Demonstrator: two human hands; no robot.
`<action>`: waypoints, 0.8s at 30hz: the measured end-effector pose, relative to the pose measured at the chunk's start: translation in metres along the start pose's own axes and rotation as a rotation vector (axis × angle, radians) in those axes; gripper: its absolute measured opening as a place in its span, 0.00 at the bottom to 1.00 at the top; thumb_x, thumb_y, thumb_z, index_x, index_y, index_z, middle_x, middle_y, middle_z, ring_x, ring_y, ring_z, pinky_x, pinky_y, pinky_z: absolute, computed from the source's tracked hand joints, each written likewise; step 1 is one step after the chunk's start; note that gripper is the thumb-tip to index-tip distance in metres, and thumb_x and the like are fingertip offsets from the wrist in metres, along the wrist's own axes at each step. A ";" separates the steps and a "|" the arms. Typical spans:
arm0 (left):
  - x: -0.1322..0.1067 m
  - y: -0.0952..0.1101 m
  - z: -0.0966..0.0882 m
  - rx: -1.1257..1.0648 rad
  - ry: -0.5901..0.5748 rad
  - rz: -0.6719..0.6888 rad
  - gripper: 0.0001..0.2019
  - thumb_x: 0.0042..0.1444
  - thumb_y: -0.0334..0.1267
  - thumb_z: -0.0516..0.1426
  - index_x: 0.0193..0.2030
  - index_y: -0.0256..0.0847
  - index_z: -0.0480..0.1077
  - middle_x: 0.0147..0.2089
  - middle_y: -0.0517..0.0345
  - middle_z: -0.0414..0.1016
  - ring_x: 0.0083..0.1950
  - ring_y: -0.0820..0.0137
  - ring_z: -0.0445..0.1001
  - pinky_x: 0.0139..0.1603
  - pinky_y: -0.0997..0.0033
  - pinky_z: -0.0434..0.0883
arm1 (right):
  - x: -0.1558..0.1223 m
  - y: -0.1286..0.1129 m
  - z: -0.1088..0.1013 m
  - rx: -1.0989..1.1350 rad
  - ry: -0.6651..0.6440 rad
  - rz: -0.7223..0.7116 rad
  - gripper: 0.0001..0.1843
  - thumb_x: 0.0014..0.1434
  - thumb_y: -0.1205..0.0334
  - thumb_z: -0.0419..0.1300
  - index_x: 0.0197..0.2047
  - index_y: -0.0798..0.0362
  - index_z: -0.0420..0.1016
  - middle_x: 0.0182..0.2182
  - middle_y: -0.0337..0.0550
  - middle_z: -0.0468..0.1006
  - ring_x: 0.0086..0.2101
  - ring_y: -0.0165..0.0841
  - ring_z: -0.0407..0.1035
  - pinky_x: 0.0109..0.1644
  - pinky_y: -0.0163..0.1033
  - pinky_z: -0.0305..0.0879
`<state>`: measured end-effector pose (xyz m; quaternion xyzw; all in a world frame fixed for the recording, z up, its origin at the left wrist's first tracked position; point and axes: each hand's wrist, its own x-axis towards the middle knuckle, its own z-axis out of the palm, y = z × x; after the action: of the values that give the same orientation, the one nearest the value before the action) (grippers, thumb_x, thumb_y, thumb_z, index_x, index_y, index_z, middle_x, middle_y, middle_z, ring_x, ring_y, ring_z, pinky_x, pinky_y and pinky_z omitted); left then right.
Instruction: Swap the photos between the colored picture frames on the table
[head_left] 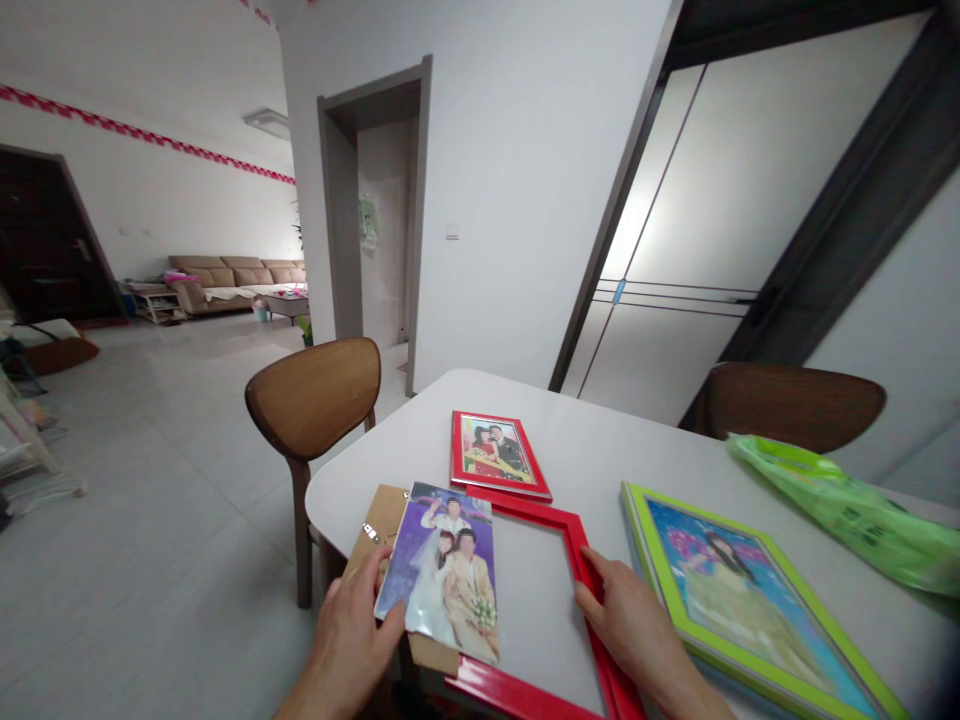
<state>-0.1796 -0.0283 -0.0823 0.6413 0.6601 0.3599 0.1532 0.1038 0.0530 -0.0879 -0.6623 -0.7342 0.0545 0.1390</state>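
Note:
My left hand is closed at the left edge of a glossy wedding photo, thumb on its face. Under the photo lies a brown backing board with metal clips; both overlap the left part of an empty red picture frame. Around the right side of that frame my right hand is closed, thumb inside the opening. White tabletop shows through the opening. Just beyond it lies a smaller red framed photo. To the right of my right hand is a lime-green framed photo.
A crumpled green plastic bag lies at the right of the white table. Wooden chairs stand at the left and far right. Farther off are a sofa and a sliding door.

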 end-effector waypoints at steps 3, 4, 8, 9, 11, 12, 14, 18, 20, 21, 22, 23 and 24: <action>-0.001 -0.003 0.001 0.137 -0.001 0.051 0.20 0.46 0.34 0.51 0.48 0.42 0.62 0.45 0.53 0.70 0.46 0.60 0.67 0.45 0.63 0.62 | 0.000 0.003 0.002 0.003 0.018 -0.015 0.23 0.50 0.64 0.45 0.48 0.65 0.65 0.35 0.53 0.72 0.36 0.37 0.67 0.43 0.39 0.59; 0.000 -0.003 0.000 0.167 -0.006 0.068 0.20 0.46 0.34 0.51 0.48 0.42 0.62 0.46 0.52 0.70 0.46 0.60 0.67 0.46 0.63 0.61 | 0.000 0.004 0.002 0.008 0.036 -0.021 0.22 0.50 0.64 0.46 0.47 0.64 0.65 0.36 0.53 0.72 0.36 0.37 0.67 0.44 0.39 0.59; 0.000 -0.002 -0.002 0.242 -0.017 0.095 0.19 0.47 0.35 0.51 0.48 0.42 0.63 0.46 0.52 0.69 0.46 0.59 0.66 0.45 0.60 0.61 | 0.001 -0.006 -0.002 0.109 0.174 -0.082 0.21 0.48 0.63 0.49 0.44 0.62 0.67 0.43 0.56 0.68 0.44 0.40 0.62 0.49 0.44 0.55; 0.000 -0.002 -0.002 0.249 -0.007 0.100 0.19 0.47 0.36 0.51 0.48 0.41 0.63 0.46 0.51 0.69 0.47 0.59 0.65 0.46 0.59 0.61 | 0.001 -0.013 -0.003 0.198 0.175 -0.080 0.21 0.48 0.61 0.49 0.45 0.62 0.66 0.44 0.56 0.67 0.44 0.40 0.62 0.49 0.45 0.56; 0.000 0.002 0.000 0.242 0.009 0.140 0.20 0.46 0.37 0.52 0.49 0.41 0.63 0.48 0.50 0.68 0.49 0.58 0.63 0.49 0.57 0.59 | 0.000 -0.032 -0.001 0.475 0.083 -0.018 0.25 0.49 0.59 0.49 0.49 0.63 0.61 0.43 0.55 0.68 0.38 0.37 0.66 0.43 0.43 0.61; -0.001 0.004 0.003 0.227 0.000 0.176 0.21 0.45 0.37 0.53 0.49 0.40 0.62 0.50 0.49 0.66 0.51 0.57 0.62 0.51 0.55 0.57 | -0.001 -0.043 0.001 0.640 0.003 0.036 0.27 0.50 0.58 0.49 0.52 0.63 0.57 0.40 0.53 0.70 0.34 0.34 0.67 0.38 0.41 0.63; -0.003 0.011 0.010 0.186 -0.069 0.269 0.25 0.43 0.37 0.55 0.52 0.39 0.61 0.54 0.48 0.63 0.55 0.56 0.59 0.56 0.53 0.52 | -0.001 -0.065 0.008 0.951 -0.156 0.158 0.32 0.50 0.57 0.50 0.56 0.63 0.50 0.29 0.44 0.71 0.24 0.29 0.66 0.27 0.36 0.63; -0.003 0.025 0.027 0.119 -0.245 0.384 0.31 0.39 0.33 0.55 0.55 0.38 0.57 0.59 0.47 0.55 0.58 0.54 0.53 0.58 0.51 0.48 | 0.000 -0.095 0.010 1.352 -0.368 0.230 0.27 0.46 0.62 0.54 0.50 0.62 0.60 0.17 0.33 0.66 0.16 0.23 0.58 0.18 0.29 0.54; 0.002 0.031 0.032 0.077 -0.236 0.412 0.31 0.40 0.29 0.53 0.55 0.37 0.57 0.59 0.47 0.54 0.59 0.55 0.52 0.58 0.52 0.50 | 0.000 -0.104 -0.002 1.446 -0.403 0.180 0.19 0.45 0.63 0.56 0.42 0.61 0.68 0.18 0.35 0.68 0.16 0.22 0.57 0.17 0.28 0.54; 0.005 0.034 0.033 0.034 -0.206 0.432 0.30 0.41 0.28 0.51 0.55 0.36 0.57 0.59 0.47 0.54 0.59 0.57 0.52 0.58 0.53 0.51 | 0.000 -0.107 -0.010 1.478 -0.392 0.156 0.17 0.45 0.63 0.56 0.40 0.60 0.69 0.19 0.36 0.70 0.16 0.22 0.58 0.18 0.28 0.54; 0.009 0.038 0.033 -0.027 -0.163 0.447 0.28 0.43 0.27 0.50 0.55 0.36 0.57 0.59 0.48 0.55 0.59 0.59 0.52 0.58 0.56 0.52 | -0.001 -0.110 -0.020 1.509 -0.361 0.142 0.17 0.46 0.61 0.56 0.40 0.59 0.69 0.21 0.37 0.71 0.17 0.22 0.59 0.19 0.28 0.56; 0.013 0.042 0.032 -0.109 -0.112 0.447 0.26 0.45 0.27 0.48 0.55 0.36 0.58 0.58 0.49 0.57 0.59 0.61 0.54 0.58 0.58 0.53 | -0.003 -0.112 -0.029 1.542 -0.320 0.131 0.18 0.47 0.60 0.56 0.41 0.58 0.68 0.24 0.38 0.72 0.19 0.22 0.61 0.21 0.28 0.57; 0.017 0.047 0.031 -0.209 -0.056 0.423 0.24 0.48 0.27 0.47 0.55 0.37 0.58 0.57 0.51 0.59 0.58 0.63 0.56 0.58 0.61 0.54 | -0.004 -0.113 -0.036 1.568 -0.272 0.130 0.19 0.47 0.58 0.56 0.43 0.56 0.67 0.27 0.40 0.73 0.22 0.23 0.63 0.23 0.29 0.59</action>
<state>-0.1265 -0.0076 -0.0677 0.7556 0.4658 0.4326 0.1581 0.0061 0.0318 -0.0246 -0.4006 -0.4524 0.6434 0.4700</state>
